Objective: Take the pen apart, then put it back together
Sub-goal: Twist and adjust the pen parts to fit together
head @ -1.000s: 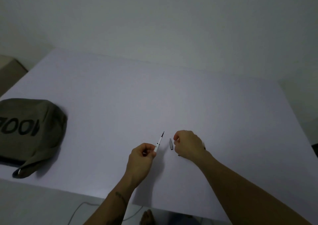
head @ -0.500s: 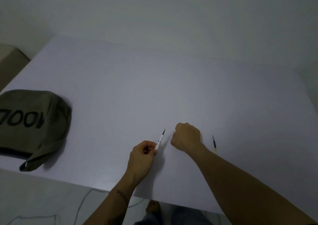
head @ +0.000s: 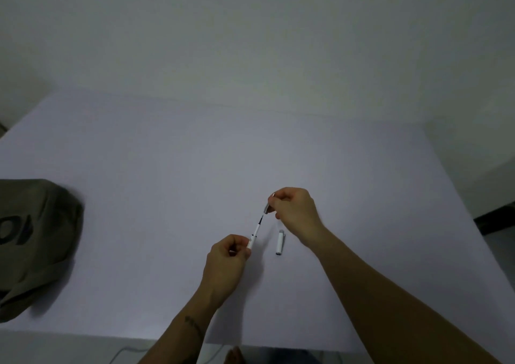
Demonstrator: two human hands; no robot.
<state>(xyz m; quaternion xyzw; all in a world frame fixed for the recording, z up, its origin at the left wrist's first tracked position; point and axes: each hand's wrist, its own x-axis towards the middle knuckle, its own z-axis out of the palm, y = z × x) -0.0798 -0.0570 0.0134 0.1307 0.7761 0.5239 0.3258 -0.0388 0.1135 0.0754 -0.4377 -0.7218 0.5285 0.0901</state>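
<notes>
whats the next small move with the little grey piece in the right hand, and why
Probably slide the small grey tip piece, pinched by the right hand, down over the dark point of the thin white pen body that the left hand holds. The two already line up, nearly touching; the white cap lies on the table.

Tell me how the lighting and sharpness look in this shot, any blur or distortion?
Head view: dim, flat light with a bluish cast on the table; no glare; faint shadows beside the cap and bag. Wide-angle bending bows the table's edges. The bag is soft at the frame edge; the pen and both hands are fairly sharp.
</notes>
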